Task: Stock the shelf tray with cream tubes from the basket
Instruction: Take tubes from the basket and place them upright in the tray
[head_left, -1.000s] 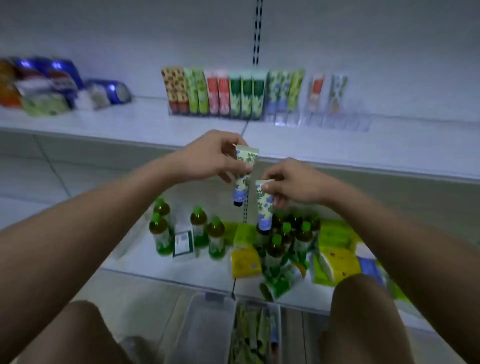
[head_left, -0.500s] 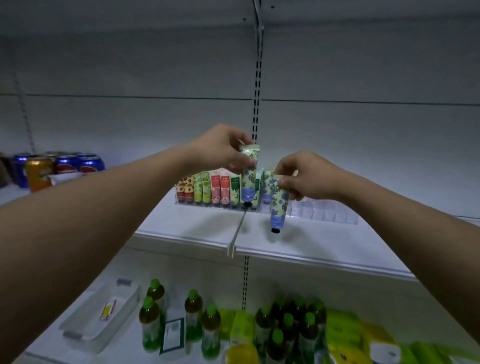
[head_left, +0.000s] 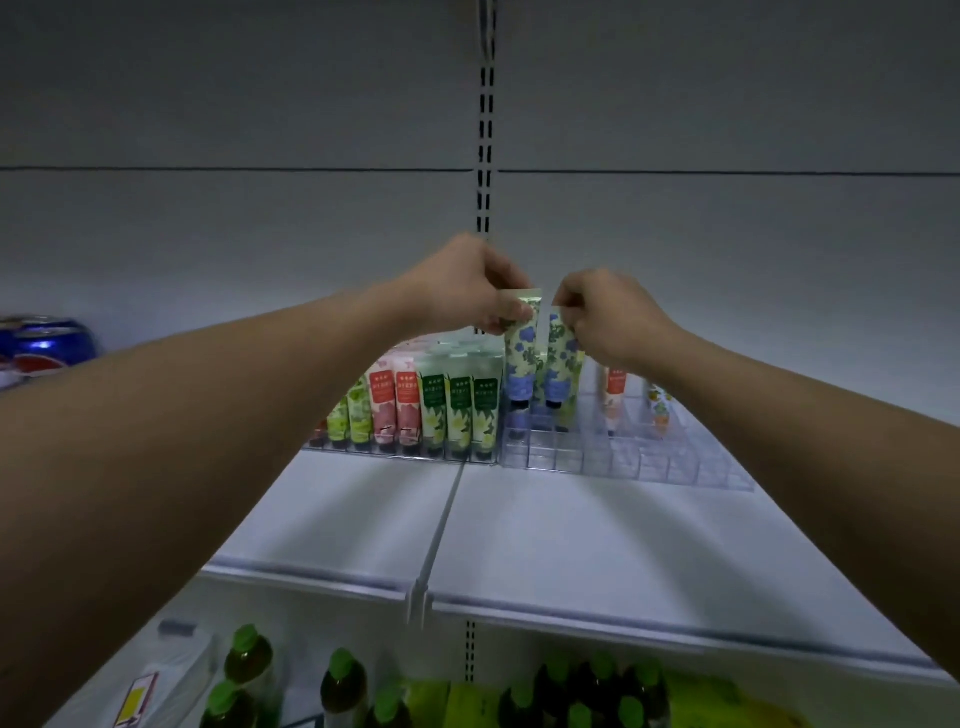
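Our two bare arms

We see our left hand (head_left: 467, 283) and right hand (head_left: 605, 317) with no gloves, rings or watch; both forearms are uncovered, with no sleeve reaching into view.

Two held blue-flower tubes (head_left: 522, 358), roughly ten tubes racked (head_left: 434, 410), two hands (head_left: 467, 291).

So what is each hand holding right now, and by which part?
Each holds one blue-flowered cream tube by its flat crimped top end, cap down: left hand the left tube, right hand the right tube.
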